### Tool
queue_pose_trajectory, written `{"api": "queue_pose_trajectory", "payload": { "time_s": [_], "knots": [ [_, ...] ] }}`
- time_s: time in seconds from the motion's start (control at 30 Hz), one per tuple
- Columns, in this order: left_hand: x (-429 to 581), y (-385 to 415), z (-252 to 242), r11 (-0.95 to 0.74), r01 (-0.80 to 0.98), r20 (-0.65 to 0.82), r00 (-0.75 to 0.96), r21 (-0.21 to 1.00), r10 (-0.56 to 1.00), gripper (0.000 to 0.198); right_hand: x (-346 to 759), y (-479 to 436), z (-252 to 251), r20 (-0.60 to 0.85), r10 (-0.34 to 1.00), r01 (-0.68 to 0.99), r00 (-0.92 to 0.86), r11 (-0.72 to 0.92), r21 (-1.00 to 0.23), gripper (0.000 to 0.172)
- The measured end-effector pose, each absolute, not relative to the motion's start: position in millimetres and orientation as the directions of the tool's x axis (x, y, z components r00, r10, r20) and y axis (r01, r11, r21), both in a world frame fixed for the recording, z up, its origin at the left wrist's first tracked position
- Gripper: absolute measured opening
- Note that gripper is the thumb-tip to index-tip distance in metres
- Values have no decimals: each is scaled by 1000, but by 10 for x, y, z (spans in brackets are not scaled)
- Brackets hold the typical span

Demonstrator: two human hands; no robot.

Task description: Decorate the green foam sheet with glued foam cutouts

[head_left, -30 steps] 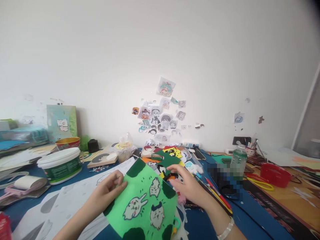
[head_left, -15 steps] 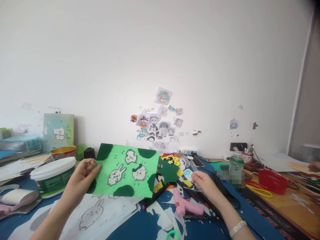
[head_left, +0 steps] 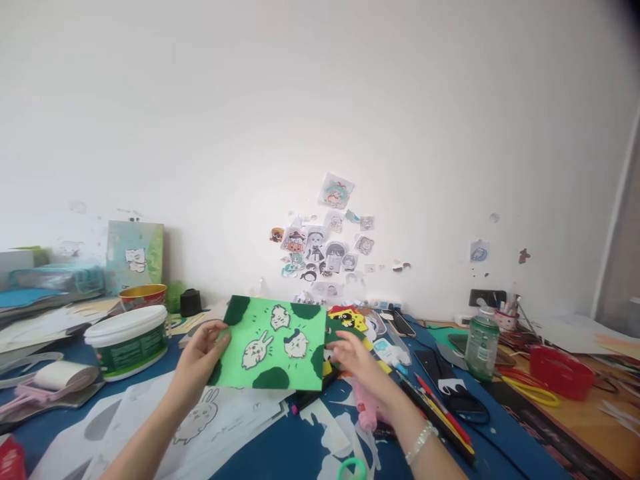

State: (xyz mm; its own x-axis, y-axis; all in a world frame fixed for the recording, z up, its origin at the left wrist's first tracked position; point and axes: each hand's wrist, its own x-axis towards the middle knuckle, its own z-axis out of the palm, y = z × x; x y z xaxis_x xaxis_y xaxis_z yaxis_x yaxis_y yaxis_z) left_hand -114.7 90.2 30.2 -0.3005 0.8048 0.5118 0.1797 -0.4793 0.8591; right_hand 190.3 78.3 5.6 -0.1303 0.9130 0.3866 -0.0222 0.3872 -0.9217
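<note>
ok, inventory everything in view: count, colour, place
Craft sheet: 1, green, centre
Figures: 3, whitish, on sheet
Drawings: several, white, lower left
Tub: 1, white and green, left
Bowl: 1, red and gold, behind tub
Picture panel: 1, greenish, against wall
Wall pictures: many, mixed, centre
Glue gun: 1, pink, centre right
Paper scraps: many, mixed, table centre
Pencils: several, mixed, right
Bottle: 1, clear green, right
Pen cup: 1, white and red, behind bottle
Unclear item: 1, red, right
Roll: 1, white, far left
Table cover: 1, blue, beneath
Left hand: 1, bare, gripping sheet's left edge
Right hand: 1, bare, by sheet's right edge
</note>
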Motion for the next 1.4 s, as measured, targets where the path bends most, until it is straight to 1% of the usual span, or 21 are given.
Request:
{"api": "queue_pose_trajectory", "payload": {
  "time_s": [0.07, 0.13, 0.23, 0.33, 0.43, 0.5, 0.57, 0.63, 0.7, 0.73, 0.77, 0.8, 0.83, 0.87, 0.9, 0.97, 1.0, 1.07, 1.2, 1.33, 1.4],
  "knots": [
    [-1062, 873, 269, -457, 68, 462, -172, 887, 870, 51, 1674, 817, 36, 419, 889, -284, -185, 360, -889, 59],
    [-988, 837, 253, -432, 9, 430, -123, 902, 895, 50, 1540, 809, 37, 431, 881, -409, -196, 326, -852, 60],
    [-902, 761, 274, -413, -60, 407, -90, 909, 909, 52, 1513, 753, 56, 422, 891, -439, -165, 317, -841, 60],
    [-843, 673, 327, -366, -119, 369, 3, 923, 929, 63, 1576, 704, 69, 437, 894, -414, -101, 362, -835, 61],
    [-811, 616, 357, -255, -102, 265, 104, 961, 958, 75, 1621, 676, 69, 424, 904, -348, -60, 380, -857, 63],
    [-801, 606, 351, -155, -4, 154, 146, 988, 977, 74, 1638, 663, 65, 405, 913, -303, -51, 373, -877, 63],
    [-792, 611, 334, -87, 109, 72, 134, 990, 988, 69, 1661, 657, 59, 399, 914, -265, -76, 368, -891, 61],
    [-776, 618, 317, -74, 160, 59, 101, 984, 993, 65, 1694, 666, 53, 399, 912, -199, -97, 375, -905, 61],
    [-751, 618, 304, -97, 162, 84, 85, 982, 993, 64, 1732, 683, 50, 428, 904, -27, 10, 428, -903, 63],
    [-737, 616, 297, -118, 157, 105, 86, 981, 991, 63, 1746, 690, 53, 484, 870, 115, 99, 473, -874, 63],
    [-723, 614, 290, -141, 155, 128, 91, 978, 988, 63, 1755, 692, 58, 569, 804, 284, 172, 512, -810, 62],
    [-710, 612, 282, -160, 159, 146, 97, 974, 985, 62, 1757, 688, 69, 667, 718, 454, 198, 536, -712, 59],
    [-699, 610, 272, -177, 168, 161, 101, 970, 982, 62, 1749, 675, 83, 756, 634, 596, 162, 548, -587, 56],
    [-689, 608, 261, -190, 179, 173, 109, 965, 979, 61, 1734, 657, 101, 819, 569, 693, 77, 560, -454, 53],
    [-682, 604, 251, -202, 189, 181, 124, 961, 976, 59, 1711, 633, 122, 851, 525, 748, -26, 575, -333, 51],
    [-670, 587, 239, -225, 201, 195, 157, 953, 968, 55, 1656, 584, 167, 854, 485, 777, -190, 605, -170, 53],
    [-664, 572, 239, -236, 196, 202, 176, 952, 963, 53, 1631, 563, 187, 848, 475, 777, -236, 616, -129, 55],
    [-645, 529, 249, -244, 173, 204, 217, 954, 955, 51, 1595, 534, 218, 843, 466, 771, -270, 629, -100, 59],
    [-592, 435, 287, -239, 133, 198, 263, 962, 944, 53, 1591, 524, 234, 842, 469, 743, -267, 657, -130, 51],
    [-576, 417, 303, -252, 131, 209, 273, 959, 939, 52, 1605, 537, 219, 832, 522, 694, -190, 671, -262, 42],
    [-590, 435, 301, -246, 155, 195, 288, 957, 938, 51, 1606, 537, 221, 833, 528, 661, -166, 686, -303, 33]
  ]
}}
